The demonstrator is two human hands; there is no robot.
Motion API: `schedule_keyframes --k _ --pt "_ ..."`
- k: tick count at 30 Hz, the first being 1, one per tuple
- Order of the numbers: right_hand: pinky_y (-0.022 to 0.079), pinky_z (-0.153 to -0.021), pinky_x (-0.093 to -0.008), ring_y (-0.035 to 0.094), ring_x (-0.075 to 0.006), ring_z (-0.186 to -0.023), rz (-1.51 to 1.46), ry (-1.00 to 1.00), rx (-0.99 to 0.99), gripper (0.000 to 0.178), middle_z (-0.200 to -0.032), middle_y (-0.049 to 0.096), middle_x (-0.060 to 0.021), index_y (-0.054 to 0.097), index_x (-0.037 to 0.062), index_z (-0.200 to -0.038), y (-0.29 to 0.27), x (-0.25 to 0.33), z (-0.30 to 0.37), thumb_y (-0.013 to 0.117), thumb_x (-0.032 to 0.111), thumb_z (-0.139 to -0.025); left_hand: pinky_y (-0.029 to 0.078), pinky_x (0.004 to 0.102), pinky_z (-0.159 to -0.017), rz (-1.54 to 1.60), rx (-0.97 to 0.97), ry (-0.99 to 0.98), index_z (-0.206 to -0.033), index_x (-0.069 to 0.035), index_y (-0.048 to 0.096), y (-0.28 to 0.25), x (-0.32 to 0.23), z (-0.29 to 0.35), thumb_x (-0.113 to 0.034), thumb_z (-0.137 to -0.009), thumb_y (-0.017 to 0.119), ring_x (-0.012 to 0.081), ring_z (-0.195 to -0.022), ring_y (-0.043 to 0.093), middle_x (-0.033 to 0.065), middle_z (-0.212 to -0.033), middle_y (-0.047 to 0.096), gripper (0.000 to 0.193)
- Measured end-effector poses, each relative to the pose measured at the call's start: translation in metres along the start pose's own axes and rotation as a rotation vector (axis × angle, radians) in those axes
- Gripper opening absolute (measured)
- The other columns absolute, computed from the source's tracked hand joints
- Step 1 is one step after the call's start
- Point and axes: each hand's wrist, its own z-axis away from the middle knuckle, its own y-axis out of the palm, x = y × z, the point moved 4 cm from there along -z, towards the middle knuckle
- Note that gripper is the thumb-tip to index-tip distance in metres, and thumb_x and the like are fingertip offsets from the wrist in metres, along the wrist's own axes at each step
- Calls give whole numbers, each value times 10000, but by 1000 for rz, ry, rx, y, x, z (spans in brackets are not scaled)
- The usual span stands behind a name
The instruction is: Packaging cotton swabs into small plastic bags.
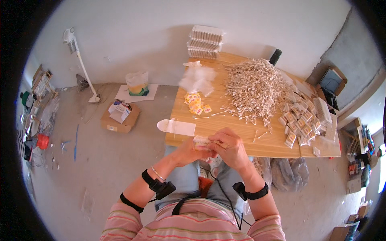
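Just off the table's front edge, my left hand [188, 152] is closed around a small packet of cotton swabs [201, 141]. My right hand [232, 149] pinches the packet's right end, with its fingertips touching my left fingers. Beyond my left hand, a white strip with a rounded left end [179, 127] lies flat on the wooden table [217, 125]. Small yellow cards [195, 103] and a few loose swabs [202, 117] lie farther back. A large heap of cotton swabs [253, 86] spreads across the table's middle. Filled swab packets [299, 122] are piled at the right.
Clear plastic bags [198, 78] lie at the table's far left, before a stack of wrapped bundles [205, 42]. A dark cylinder [275, 57] stands at the back. A cardboard box [120, 117] and a white stick vacuum [83, 64] are left of the table.
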Motion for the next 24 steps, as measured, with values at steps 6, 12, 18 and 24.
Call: schedule_keyframes --k 6,12,18,24 --pt "501 -649 -370 606 -289 -747 -121 -92 80 81 -792 614 -107 661 41 -797 -6 -6 1 681 25 -721 592 340 -776 -11 -6 -61 -1144 -28 579 -4 4 1 -36 -832 699 180 -900 663 75 -1009 658 335" --pt "509 -647 -367 606 -288 -751 -42 -189 94 123 -810 594 -85 645 70 -782 -6 -3 5 672 5 -681 592 342 -779 -15 12 -46 -1152 -29 578 -1 0 2 -36 -832 696 185 -912 661 82 -1015 658 341" --pt "526 -655 -349 616 -284 -791 -3 -229 52 220 -841 583 -85 643 71 -821 -10 -8 14 664 -68 -652 578 326 -772 -33 54 -47 -1178 -32 573 9 -9 -2 -84 -843 692 194 -933 662 81 -1029 660 360" --pt "505 -690 -299 599 -213 -804 -415 28 148 129 -931 564 -98 621 39 -878 -5 -21 14 645 -53 -791 583 353 -768 -33 131 -53 -1169 -44 574 7 -6 0 -101 -820 730 209 -914 670 90 -1022 664 386"
